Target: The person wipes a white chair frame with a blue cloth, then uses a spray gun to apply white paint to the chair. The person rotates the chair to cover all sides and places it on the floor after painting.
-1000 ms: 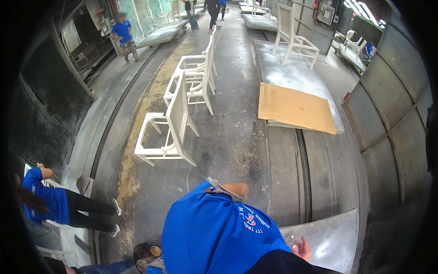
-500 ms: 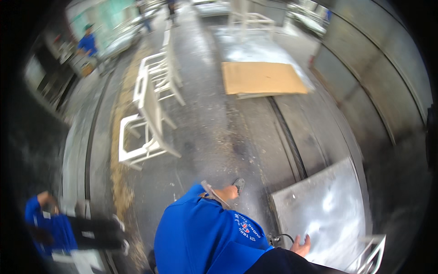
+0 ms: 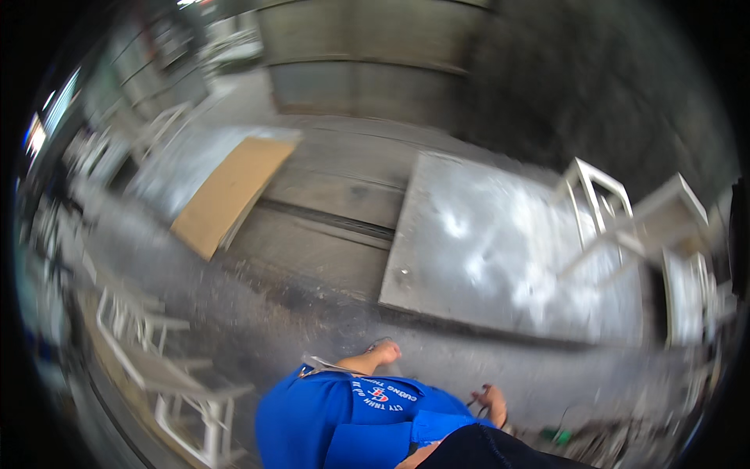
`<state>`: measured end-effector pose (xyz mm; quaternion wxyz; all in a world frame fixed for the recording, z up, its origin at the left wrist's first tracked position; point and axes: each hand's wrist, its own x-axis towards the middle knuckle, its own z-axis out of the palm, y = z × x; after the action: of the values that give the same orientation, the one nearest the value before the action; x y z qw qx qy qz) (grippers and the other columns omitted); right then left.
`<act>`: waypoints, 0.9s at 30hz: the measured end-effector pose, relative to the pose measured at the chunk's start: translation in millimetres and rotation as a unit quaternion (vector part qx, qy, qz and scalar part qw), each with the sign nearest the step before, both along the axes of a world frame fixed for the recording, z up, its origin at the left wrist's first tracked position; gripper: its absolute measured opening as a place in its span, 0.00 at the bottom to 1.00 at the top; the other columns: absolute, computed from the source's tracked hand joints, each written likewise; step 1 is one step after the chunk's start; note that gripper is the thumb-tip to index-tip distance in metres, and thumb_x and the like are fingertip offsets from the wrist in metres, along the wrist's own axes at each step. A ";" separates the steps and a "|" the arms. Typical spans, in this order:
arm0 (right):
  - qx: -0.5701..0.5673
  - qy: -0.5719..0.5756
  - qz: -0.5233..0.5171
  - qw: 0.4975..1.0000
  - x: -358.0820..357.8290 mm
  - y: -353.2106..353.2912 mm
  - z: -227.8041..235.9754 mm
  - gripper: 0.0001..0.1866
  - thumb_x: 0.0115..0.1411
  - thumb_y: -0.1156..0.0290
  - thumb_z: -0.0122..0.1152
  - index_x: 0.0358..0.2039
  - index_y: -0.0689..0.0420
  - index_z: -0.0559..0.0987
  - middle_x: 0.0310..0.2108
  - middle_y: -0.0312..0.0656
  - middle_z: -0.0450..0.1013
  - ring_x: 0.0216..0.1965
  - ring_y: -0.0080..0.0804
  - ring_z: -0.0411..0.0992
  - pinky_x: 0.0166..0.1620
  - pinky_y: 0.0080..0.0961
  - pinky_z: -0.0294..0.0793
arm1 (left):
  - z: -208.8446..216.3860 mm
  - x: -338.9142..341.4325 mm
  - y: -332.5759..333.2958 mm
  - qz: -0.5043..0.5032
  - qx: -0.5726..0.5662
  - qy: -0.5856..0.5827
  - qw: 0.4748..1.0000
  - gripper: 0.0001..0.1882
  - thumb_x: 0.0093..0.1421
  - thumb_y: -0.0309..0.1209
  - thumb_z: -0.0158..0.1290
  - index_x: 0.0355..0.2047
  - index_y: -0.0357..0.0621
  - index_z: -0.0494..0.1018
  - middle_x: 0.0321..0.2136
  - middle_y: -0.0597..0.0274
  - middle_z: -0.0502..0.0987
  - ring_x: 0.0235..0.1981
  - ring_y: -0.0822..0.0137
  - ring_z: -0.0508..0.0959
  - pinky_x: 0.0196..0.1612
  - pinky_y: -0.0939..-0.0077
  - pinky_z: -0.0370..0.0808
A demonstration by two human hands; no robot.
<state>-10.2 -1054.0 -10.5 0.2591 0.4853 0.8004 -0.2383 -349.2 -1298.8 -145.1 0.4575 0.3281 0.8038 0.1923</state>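
Note:
My left hand (image 3: 384,352) hangs in front of my blue jacket (image 3: 336,406), blurred, with its fingers curled in. Nothing shows sticking out of it. To its right, my right hand (image 3: 494,402) hangs low with its fingers bent and spread apart. A small dark line beside its fingers is too blurred to name. Neither hand touches any furniture. Nearest ahead of them lies a large grey metal sheet (image 3: 461,258) with shiny white patches.
White chair frames (image 3: 199,406) stand in a row on the left. Brown cardboard (image 3: 234,195) lies on another pale sheet, with a floor track (image 3: 328,219) between the sheets. A white stool-like frame (image 3: 598,199) stands at the right. Metal wall panels (image 3: 367,47) rise behind.
My view has turned to the right. The chair row and cardboard have shifted left, and the metal sheet has come in front of me. The co-workers seen before are out of clear view.

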 end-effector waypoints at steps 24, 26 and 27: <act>0.019 -0.060 -0.486 0.872 76.0 -223.8 31.3 0.22 0.57 0.51 0.70 0.47 0.51 0.86 0.48 0.46 0.83 0.52 0.47 0.80 0.48 0.53 0.81 | -15.1 -144.9 47.5 -0.186 -0.147 -0.085 0.968 0.15 0.67 0.35 0.59 0.50 0.39 0.77 0.32 0.61 0.81 0.30 0.68 0.79 0.31 0.71 0.76; 0.000 -0.053 -0.511 0.858 76.6 -228.0 23.7 0.22 0.57 0.51 0.70 0.46 0.51 0.86 0.48 0.46 0.83 0.52 0.47 0.80 0.47 0.53 0.81 | -2.3 -126.5 101.6 -0.168 -0.169 -0.121 0.964 0.17 0.68 0.34 0.58 0.53 0.39 0.75 0.30 0.63 0.80 0.28 0.70 0.78 0.26 0.75 0.72; -0.011 -0.051 -0.518 0.854 76.2 -230.0 19.8 0.22 0.57 0.52 0.70 0.46 0.51 0.86 0.48 0.46 0.83 0.52 0.47 0.80 0.47 0.53 0.81 | 4.5 -115.7 121.9 -0.165 -0.150 -0.113 0.968 0.16 0.68 0.34 0.57 0.53 0.41 0.74 0.30 0.63 0.79 0.27 0.70 0.77 0.25 0.75 0.72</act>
<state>66.1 -1284.1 9.3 0.1442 0.8384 0.4159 -0.3214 -464.9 -1176.9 -140.6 0.6152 0.3597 0.7010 0.0270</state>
